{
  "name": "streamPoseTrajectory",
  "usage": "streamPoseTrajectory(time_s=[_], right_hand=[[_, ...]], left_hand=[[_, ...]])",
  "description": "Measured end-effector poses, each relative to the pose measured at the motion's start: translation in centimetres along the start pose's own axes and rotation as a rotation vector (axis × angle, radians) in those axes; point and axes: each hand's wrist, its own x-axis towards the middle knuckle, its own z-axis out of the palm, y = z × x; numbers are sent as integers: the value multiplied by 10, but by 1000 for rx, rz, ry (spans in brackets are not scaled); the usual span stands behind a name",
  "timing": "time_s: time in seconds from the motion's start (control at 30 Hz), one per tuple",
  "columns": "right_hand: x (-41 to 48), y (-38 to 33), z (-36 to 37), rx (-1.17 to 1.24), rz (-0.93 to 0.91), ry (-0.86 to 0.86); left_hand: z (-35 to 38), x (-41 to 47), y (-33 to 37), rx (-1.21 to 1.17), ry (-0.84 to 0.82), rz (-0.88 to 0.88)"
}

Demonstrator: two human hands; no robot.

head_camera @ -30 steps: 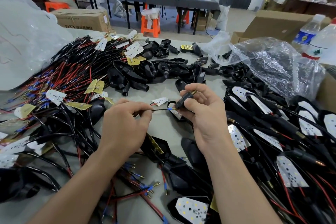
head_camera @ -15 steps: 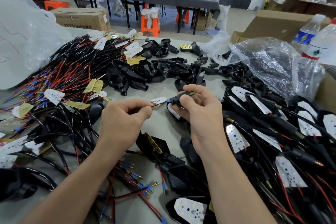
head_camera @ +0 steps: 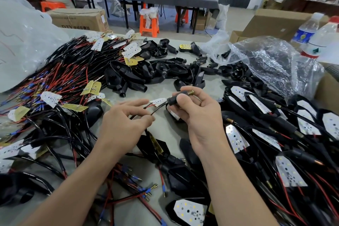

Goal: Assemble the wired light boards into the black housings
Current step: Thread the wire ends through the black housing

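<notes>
Grey worktable (head_camera: 165,130), workshop setting, other benches behind.

Item 1, far left: heap of wired light boards (head_camera: 60,79), red and black leads tangled, not yet fitted.

Item 2: left hand (head_camera: 124,124), thumb and forefinger pinching a black wire (head_camera: 159,109), remaining fingers spread loose.

Item 3, between the hands: one small white board (head_camera: 158,101); whether the pinched wire belongs to it cannot be told.

Item 4: right hand (head_camera: 200,113), fingers curled round a black housing stem (head_camera: 174,99), brass thread (head_camera: 190,92) pointing right.

Change noted: a second ago the wire ran taut to the stem; now it sags in a slack curve and the left hand sits lower, probably re-gripping to feed more lead through.

Item 5, centre rear: empty black housings (head_camera: 156,71).

Item 6, right: fitted housings (head_camera: 266,115), boards seated.
</notes>
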Motion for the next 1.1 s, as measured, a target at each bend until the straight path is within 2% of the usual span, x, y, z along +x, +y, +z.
streamPoseTrajectory(time_s=[0.2,0.33,0.5,0.57,0.63,0.73,0.87,1.03,1.1], right_hand=[[-4,5,1,-172,87,-180],[-1,4,0,-220,118,-137],[0,4,2,-134,139,-84],[0,3,1,-114,130,-66],[0,2,1,-116,122,-89],[-2,1,1,-200,120,-196],[-3,5,4,-318,89,-240],[0,8,0,-315,102,-90],[2,7,-1,-251,110,-27]], left_hand=[[8,-3,2,-26,28,161],[7,-2,3,-75,24,95],[8,-3,5,-104,35,87],[6,-3,4,-230,79,-15],[3,2,1,-304,155,-191],[-1,10,0,-500,25,-400],[-10,11,5,-856,-140,-460],[-22,13,5,-921,-261,-426],[-20,12,8,-809,-245,-369]])
